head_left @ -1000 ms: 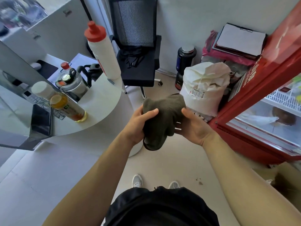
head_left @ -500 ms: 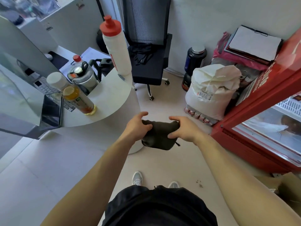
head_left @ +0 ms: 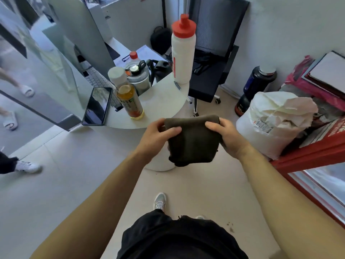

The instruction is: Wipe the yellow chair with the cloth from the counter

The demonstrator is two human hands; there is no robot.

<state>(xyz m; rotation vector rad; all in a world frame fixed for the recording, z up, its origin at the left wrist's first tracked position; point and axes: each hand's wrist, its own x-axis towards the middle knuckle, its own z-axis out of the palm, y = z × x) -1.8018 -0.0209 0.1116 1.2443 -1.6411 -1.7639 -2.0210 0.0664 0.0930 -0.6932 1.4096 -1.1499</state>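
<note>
A dark olive cloth (head_left: 194,141) hangs folded in front of me, above the floor beside the rounded end of the white counter (head_left: 162,103). My left hand (head_left: 158,135) grips its upper left corner, thumb on the front. At the upper right corner my right hand (head_left: 225,135) pinches the cloth with curled fingers. No yellow chair is in view.
On the counter stand a tea bottle (head_left: 128,98), a phone (head_left: 98,105), a steel flask (head_left: 139,73) and a tall white bottle with a red cap (head_left: 183,51). A black office chair (head_left: 211,58), a white sack (head_left: 276,120) and a red fridge (head_left: 317,159) stand ahead and right. Other people's feet (head_left: 26,166) are at left.
The cloth went from a bunched lump held low to a spread, folded sheet stretched between both hands. The view swung right along the counter, so its bottles sit more central.
</note>
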